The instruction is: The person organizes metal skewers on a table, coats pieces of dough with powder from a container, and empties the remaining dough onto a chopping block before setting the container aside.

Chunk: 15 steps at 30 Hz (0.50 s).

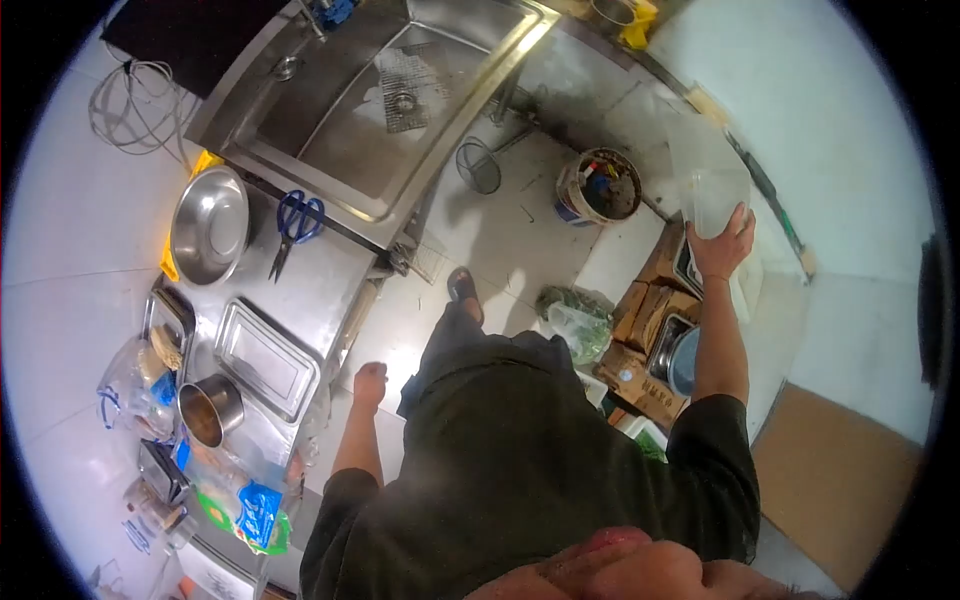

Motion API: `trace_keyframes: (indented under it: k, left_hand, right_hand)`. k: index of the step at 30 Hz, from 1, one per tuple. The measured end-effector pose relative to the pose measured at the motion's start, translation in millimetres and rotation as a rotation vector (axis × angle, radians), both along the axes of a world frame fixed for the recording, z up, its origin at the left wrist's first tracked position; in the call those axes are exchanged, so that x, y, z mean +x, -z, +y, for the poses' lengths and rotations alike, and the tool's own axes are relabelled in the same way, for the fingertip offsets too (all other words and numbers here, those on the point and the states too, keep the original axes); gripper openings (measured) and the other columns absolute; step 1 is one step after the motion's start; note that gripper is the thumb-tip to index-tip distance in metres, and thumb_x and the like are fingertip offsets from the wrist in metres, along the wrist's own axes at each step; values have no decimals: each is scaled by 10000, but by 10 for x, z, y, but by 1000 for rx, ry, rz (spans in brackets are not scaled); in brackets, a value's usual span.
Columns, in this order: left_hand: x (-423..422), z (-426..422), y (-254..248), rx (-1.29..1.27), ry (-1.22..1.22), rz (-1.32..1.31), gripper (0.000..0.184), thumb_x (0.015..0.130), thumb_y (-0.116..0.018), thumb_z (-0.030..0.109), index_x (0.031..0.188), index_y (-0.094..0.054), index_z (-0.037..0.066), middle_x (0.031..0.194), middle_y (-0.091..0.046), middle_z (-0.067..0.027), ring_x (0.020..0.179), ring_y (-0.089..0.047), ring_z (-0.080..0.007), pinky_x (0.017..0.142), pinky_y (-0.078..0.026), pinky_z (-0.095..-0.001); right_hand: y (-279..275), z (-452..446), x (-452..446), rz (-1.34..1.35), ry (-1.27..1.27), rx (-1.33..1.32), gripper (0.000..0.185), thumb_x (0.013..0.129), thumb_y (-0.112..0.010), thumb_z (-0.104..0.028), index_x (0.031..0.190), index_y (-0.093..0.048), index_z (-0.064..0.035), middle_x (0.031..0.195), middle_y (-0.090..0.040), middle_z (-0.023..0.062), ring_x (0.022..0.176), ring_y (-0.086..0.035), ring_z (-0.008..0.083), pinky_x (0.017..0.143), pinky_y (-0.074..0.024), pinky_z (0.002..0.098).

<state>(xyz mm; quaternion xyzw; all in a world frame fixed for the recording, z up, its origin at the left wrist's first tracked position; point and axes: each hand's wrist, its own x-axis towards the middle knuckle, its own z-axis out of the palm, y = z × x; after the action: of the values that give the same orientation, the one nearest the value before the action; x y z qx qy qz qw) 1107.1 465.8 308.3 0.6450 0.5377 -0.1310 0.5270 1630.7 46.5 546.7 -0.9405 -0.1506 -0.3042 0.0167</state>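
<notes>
My right hand (722, 243) is wrapped round the near end of a clear plastic container (715, 190), at the right beside the wall. Below that hand are cardboard boxes (645, 390) with metal pans among them. My left hand (370, 382) hangs over the floor at the left of my body, its fingers curled in. Whether anything is inside it is hidden. The steel counter (345, 270) lies to the left of this hand, with a metal tray (268, 358) on it.
A steel sink (330, 130) fills the top left. Blue-handled scissors (293, 230), a metal bowl (210, 225) and a pot (210, 410) sit on the counter. A bucket (600, 187) and a round strainer (478, 166) are ahead. Bagged greens (580, 330) lie near my foot.
</notes>
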Motion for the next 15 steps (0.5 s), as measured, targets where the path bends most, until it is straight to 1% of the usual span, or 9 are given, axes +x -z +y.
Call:
trace_keyframes:
  k: [1,3,4,7,8,10,11,13,15]
  left_hand:
    - [135,60,-7,-22,-33,-80,368,850,-567,254,1053,-621,-47,921,-678,-159,773,-659,-206,731,-499,-305]
    - [401,170,-113,15,-6,-117,337,869,-590,249,1054,-612,-31,874,-668,-117,773,-653,-184,697,-493,-303]
    - [552,220,-144,35,7,-145,322,879,-602,247,1054,-607,-23,850,-663,-96,773,-650,-173,680,-490,-302]
    - [774,317,-181,123,101,-107,313,882,-597,239,1052,-607,-24,871,-668,-101,772,-651,-179,697,-487,-292]
    - [866,326,-211,152,142,-97,330,871,-602,252,1059,-616,-18,901,-677,-125,805,-652,-187,718,-490,-291]
    - [1013,285,-301,137,221,-48,380,854,-587,297,1077,-622,-9,971,-669,-178,918,-639,-280,805,-487,-348]
    - [1203,250,-467,135,259,-30,405,846,-579,320,1086,-625,-4,1007,-665,-205,975,-632,-326,848,-486,-377]
    - [1537,179,-657,160,349,-68,403,861,-580,329,1095,-616,3,1007,-665,-199,958,-640,-322,835,-495,-366]
    - [1957,87,-839,104,349,-115,370,873,-587,300,1090,-614,2,1001,-664,-198,948,-650,-303,822,-501,-352]
  right_hand:
    - [48,93,125,-15,-4,-39,1001,606,-789,-428,1412,-312,-75,1366,-341,264,1248,-362,421,1002,-328,513]
    - [154,178,221,-27,1,-126,992,624,-767,-490,1407,-329,-68,1383,-332,280,1258,-345,434,999,-319,534]
    - [190,205,295,-21,-4,-127,993,626,-765,-493,1411,-325,-72,1388,-325,278,1264,-337,432,1000,-311,539]
    - [302,339,480,14,-8,-144,992,633,-761,-499,1418,-319,-84,1401,-310,270,1277,-319,425,1002,-294,548]
    - [303,376,517,38,4,-168,989,634,-760,-500,1419,-320,-88,1404,-307,266,1277,-319,423,1004,-291,546]
    - [334,371,554,81,17,-203,980,634,-763,-498,1414,-329,-95,1404,-309,259,1276,-318,419,1005,-288,543]
    - [350,364,599,93,13,-210,973,632,-766,-496,1410,-337,-99,1401,-314,256,1276,-318,417,1004,-288,541]
    - [384,334,676,98,-6,-218,962,623,-775,-485,1398,-355,-100,1400,-315,249,1275,-316,413,1003,-287,542]
    - [433,267,698,85,-37,-222,952,611,-788,-468,1384,-375,-97,1403,-309,243,1275,-313,408,1001,-287,548]
